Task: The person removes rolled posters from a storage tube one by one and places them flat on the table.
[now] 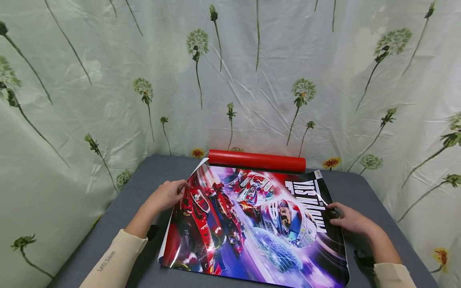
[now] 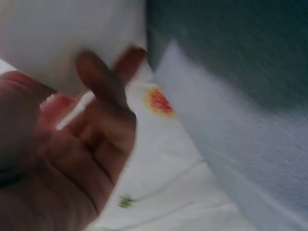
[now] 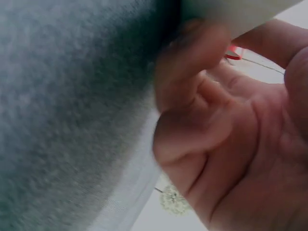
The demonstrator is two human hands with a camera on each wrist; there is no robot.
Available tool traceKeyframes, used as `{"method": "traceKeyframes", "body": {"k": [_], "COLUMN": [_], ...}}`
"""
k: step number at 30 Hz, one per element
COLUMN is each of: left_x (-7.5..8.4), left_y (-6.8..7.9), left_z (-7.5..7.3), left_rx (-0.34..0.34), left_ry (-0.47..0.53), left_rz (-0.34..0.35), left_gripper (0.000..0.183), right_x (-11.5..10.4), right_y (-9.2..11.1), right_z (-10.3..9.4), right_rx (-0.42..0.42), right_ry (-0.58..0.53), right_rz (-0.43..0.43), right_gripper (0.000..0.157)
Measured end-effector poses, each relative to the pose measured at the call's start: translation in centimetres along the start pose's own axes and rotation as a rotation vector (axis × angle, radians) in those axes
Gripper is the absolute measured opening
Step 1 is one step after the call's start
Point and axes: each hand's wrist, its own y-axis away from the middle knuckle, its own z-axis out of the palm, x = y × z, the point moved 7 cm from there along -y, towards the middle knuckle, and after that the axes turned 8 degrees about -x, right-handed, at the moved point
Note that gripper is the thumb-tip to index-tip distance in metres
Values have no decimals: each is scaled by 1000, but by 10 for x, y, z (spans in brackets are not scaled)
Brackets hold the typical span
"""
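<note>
A glossy poster [image 1: 252, 224] with red racing cars and helmeted drivers spreads across the table in front of me, its left edge curling up. My left hand [image 1: 167, 196] pinches that left edge near its upper part. In the left wrist view, fingers [image 2: 103, 82] of this hand lie against the poster's white back [image 2: 53, 38]. On the opposite side my right hand [image 1: 351, 218] pinches the right edge beside the large white lettering. The right wrist view has its curled fingers [image 3: 192, 57] under the pale underside [image 3: 231, 14] of the sheet.
A long red roll [image 1: 257, 160] lies along the poster's far edge, near the back of the grey table [image 1: 144, 180]. Behind the table hangs a pale curtain [image 1: 245, 80] printed with dandelions. Dark straps circle both wrists.
</note>
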Motion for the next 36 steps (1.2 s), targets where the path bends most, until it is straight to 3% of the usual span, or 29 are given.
{"method": "traceKeyframes", "body": {"k": [4,9,16,20,24,29,32,36], "left_x": [-20,-44,-64,-73,-78,-75,-71,-68], "left_y": [-2,-4,6,15,19,21,22,23], "left_z": [-2,1,-3,-13,-20,-24,-28,-33], "left_rx": [-60,-123,-142,-82,12,108,157,248], "left_ry": [125,271,557,682,808,985,1044,1024], "left_rz": [34,38,74,93,138,221,275,297], "left_gripper": [27,37,47,55,49,31,25,25], "right_x": [4,10,13,11,9,6,1,-3], "right_y": [2,4,14,24,29,31,31,33], "right_z": [3,5,-8,-15,-18,-24,-25,-27], "right_rx": [-30,-45,75,88,109,284,305,334], "right_ry": [-102,-150,-269,-488,-781,-924,-1009,-1043], "right_rz": [-38,-107,-256,-379,-496,-647,-738,-761], "right_gripper": [49,47,36,52,51,50,49,43]}}
